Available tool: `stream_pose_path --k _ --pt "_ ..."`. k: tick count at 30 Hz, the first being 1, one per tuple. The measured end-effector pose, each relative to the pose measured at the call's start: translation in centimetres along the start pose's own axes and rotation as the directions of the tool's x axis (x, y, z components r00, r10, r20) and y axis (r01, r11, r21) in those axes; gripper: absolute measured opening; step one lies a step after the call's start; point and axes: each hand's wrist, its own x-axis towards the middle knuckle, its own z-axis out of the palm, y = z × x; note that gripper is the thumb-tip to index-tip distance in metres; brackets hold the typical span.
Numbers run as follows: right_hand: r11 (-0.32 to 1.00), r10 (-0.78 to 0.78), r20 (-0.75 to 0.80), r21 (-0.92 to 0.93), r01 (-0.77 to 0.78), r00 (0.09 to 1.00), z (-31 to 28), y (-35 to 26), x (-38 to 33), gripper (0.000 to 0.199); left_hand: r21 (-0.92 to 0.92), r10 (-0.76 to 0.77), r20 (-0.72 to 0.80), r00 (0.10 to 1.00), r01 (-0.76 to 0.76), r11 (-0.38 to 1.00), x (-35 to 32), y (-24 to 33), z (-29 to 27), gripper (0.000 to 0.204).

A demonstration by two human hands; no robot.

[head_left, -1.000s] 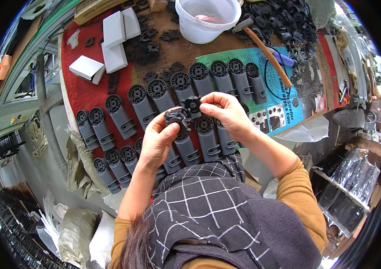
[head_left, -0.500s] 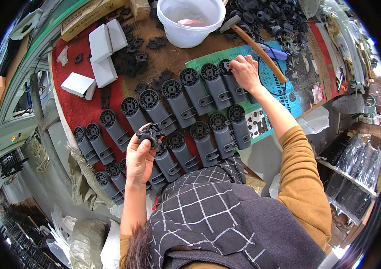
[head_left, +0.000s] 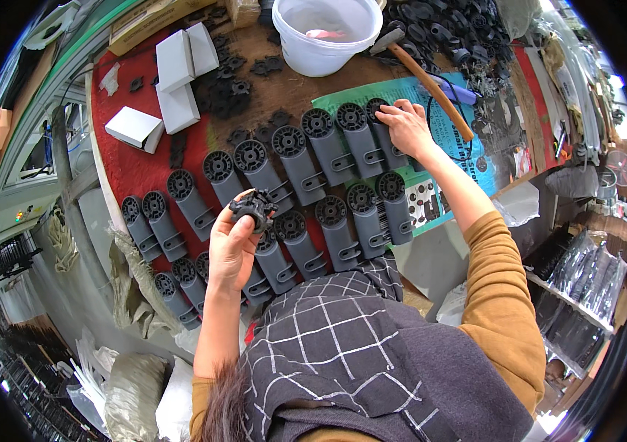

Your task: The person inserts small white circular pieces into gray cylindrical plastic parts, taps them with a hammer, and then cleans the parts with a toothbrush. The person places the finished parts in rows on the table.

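My left hand (head_left: pixel 231 250) is closed around a small cluster of black plastic parts (head_left: pixel 256 209), held up over the rows of tubes. At the right end of the far row, my right hand (head_left: pixel 407 131) has its fingers bent together at the round black end of a grey plastic tube (head_left: pixel 386 149); whatever is under the fingertips is hidden. Two slanting rows of these tubes cover the front of the table, each with a spoked round black end and a slotted tab. Part of the near row (head_left: pixel 339 239) is behind my left hand and forearm.
A white bucket (head_left: pixel 317 55) stands at the back, with a wooden-handled hammer (head_left: pixel 431 88) to its right. Black plastic parts (head_left: pixel 420 33) are heaped behind the hammer. White boxes (head_left: pixel 175 66) and scattered black pieces (head_left: pixel 228 92) lie left of the bucket, on red covering and brown board.
The view has shifted slightly, so the table appears a little farther right. My left hand has turned the black parts a little; my right hand remains at the same tube end.
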Motion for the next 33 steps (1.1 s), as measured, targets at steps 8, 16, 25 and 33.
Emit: stream_pose_path --k 8,16,25,33 --pt "0.44 -0.158 0.017 0.896 0.055 0.987 -9.7 -12.6 -0.2 0.023 0.075 -0.036 0.064 0.997 0.031 0.997 0.3 0.2 2.1 0.061" --pt "-0.185 -0.082 0.447 0.872 -0.454 0.891 -12.3 -16.3 -1.4 0.02 0.02 -0.042 0.071 0.997 0.041 0.999 0.3 0.2 2.4 0.044" --pt "0.959 0.157 -0.216 0.267 -0.096 0.964 -2.4 -5.5 1.3 0.013 0.015 -0.015 -0.024 1.0 0.016 1.0 -0.1 0.2 0.0 0.035" --pt "0.96 -0.03 -0.17 0.27 0.076 0.985 0.5 -4.9 2.5 0.013 0.036 -0.019 -0.03 0.999 0.02 0.999 0.0 0.2 0.3 0.034"
